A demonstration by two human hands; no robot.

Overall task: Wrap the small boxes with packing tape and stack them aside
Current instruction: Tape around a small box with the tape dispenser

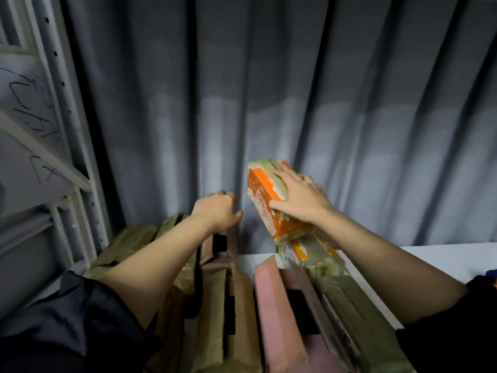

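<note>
gripping: my right hand (298,197) lies palm-down over the orange box (265,196), fingers spread across its taped top, thumb pressed on its near side; the box is tilted, far end raised.
orange box: wrapped in olive-tan tape at the ends and along the top; its low end touches a second orange taped box (309,251) lying under it.
second box: sits on top of the stack (269,305), at the stack's right side.
stack: taped boxes, tan and pinkish, packed side by side below my arms; the pink box (269,297) is just left of the second orange one.
left hand (217,211): loosely curled, holding nothing, hovering above the stack's far left part, left of the orange box and apart from it.
table (443,259): white, right of the stack.
curtain (269,90): grey folds behind the stack.
rack (61,117): pale metal shelving left of the stack, with scrawled sheets on it.
sleeves (67,319): dark, pushed up both forearms.
</note>
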